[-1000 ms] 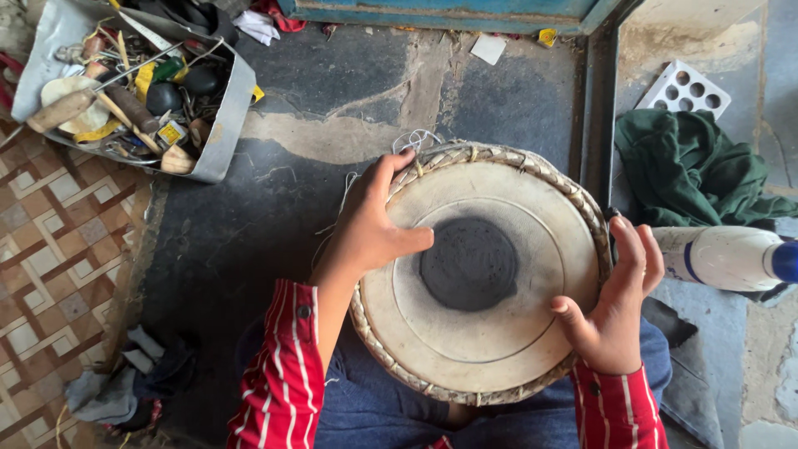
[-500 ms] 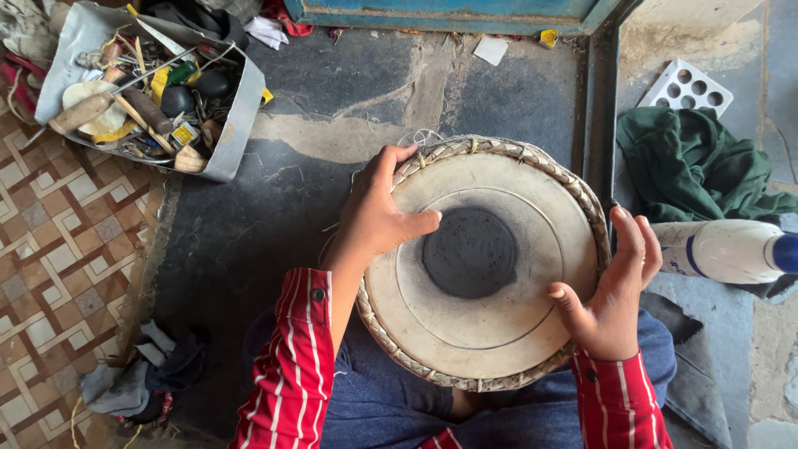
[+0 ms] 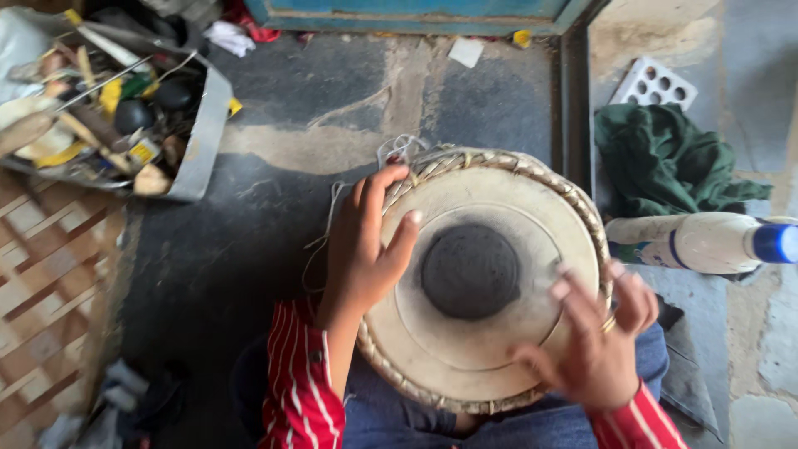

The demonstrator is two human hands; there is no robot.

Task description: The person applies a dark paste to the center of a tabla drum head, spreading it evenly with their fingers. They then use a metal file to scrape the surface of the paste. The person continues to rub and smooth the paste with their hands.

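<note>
A view from above of a person seated on a dark stone floor (image 3: pixel 274 208), with a round hand drum (image 3: pixel 486 278) resting on their lap between both hands. The drum has a pale skin head, a dark circular patch (image 3: pixel 470 270) at its centre, and a braided ring around its rim.

The left hand (image 3: pixel 366 245) lies on the left edge of the drum, fingers spread and curved over the braid, thumb reaching in toward the dark patch. The right hand (image 3: pixel 594 341) rests on the lower right rim, fingers open and slightly blurred, so it is hard to tell how firmly it presses. Neither hand pinches or grips anything small; both lie open against the drum. Red striped sleeves (image 3: pixel 295 374) cover both forearms.

The step in hand looks like steadying or turning the drum while feeling along its head and rim. A next move would likely call for both palms to hold the rim evenly so the drum does not tip off the lap.

Upper left, a grey metal tray (image 3: pixel 204 137) holds a jumble of tools. To the right lie a crumpled green cloth (image 3: pixel 665 162), a white bottle with a blue cap (image 3: pixel 706 241) on its side, and a white perforated tray (image 3: pixel 652 83). A loose white thread (image 3: pixel 399 150) trails from the drum's far edge.
</note>
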